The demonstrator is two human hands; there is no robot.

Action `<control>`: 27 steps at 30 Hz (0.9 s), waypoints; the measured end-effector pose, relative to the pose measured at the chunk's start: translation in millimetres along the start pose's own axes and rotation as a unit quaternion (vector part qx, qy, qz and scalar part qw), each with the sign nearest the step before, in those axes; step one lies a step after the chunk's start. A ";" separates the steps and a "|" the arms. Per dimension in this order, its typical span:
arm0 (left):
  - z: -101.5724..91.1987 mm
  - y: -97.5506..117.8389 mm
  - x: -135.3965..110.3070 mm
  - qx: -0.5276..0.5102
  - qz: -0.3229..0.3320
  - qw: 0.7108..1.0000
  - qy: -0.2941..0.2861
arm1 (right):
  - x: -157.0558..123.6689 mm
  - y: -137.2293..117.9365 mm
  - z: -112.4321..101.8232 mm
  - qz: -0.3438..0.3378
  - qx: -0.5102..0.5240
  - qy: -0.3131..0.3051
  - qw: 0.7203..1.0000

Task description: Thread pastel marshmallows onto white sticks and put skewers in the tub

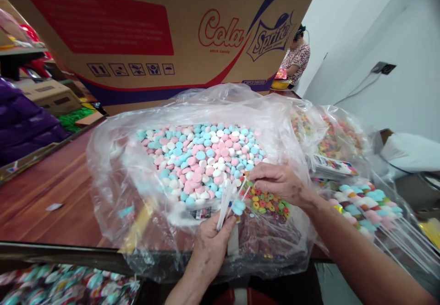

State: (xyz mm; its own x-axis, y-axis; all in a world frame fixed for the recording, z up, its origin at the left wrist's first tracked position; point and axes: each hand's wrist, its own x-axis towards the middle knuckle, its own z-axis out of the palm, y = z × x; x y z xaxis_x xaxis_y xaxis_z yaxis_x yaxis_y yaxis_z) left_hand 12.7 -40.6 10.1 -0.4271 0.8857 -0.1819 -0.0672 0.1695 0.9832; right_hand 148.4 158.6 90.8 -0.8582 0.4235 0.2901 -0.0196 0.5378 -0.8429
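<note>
My left hand (211,245) is closed around a small bunch of white sticks (225,204), one tipped with blue candy. My right hand (277,181) pinches at their tops, over the open bag (113,167) of pastel candies (202,158). I judge most candies remain loose; finished sticks (364,206) lie right.
</note>
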 end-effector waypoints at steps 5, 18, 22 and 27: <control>-0.3 -2.2 0.3 -0.033 -0.018 0.999 -0.003 | -1.4 -0.2 13.0 -0.023 -0.019 -0.093 0.995; 11.1 11.4 1.9 -0.212 -0.068 0.961 0.162 | 17.2 7.6 30.3 0.149 -0.262 0.072 0.951; 11.0 20.5 0.5 -0.212 -0.075 0.962 0.155 | 31.6 13.5 50.1 0.123 -0.413 0.000 0.903; 11.2 24.9 -1.1 -0.227 -0.077 0.956 0.172 | 36.4 15.9 49.3 0.125 -0.429 0.012 0.894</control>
State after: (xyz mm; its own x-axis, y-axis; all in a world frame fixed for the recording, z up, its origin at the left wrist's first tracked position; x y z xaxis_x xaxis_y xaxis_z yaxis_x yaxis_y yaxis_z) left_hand 21.6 -32.6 34.7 -0.6460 0.6579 -0.3870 -0.5042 0.0129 0.8635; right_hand 91.5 146.6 65.6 -0.7693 0.6185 0.1598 0.5811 0.7815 -0.2270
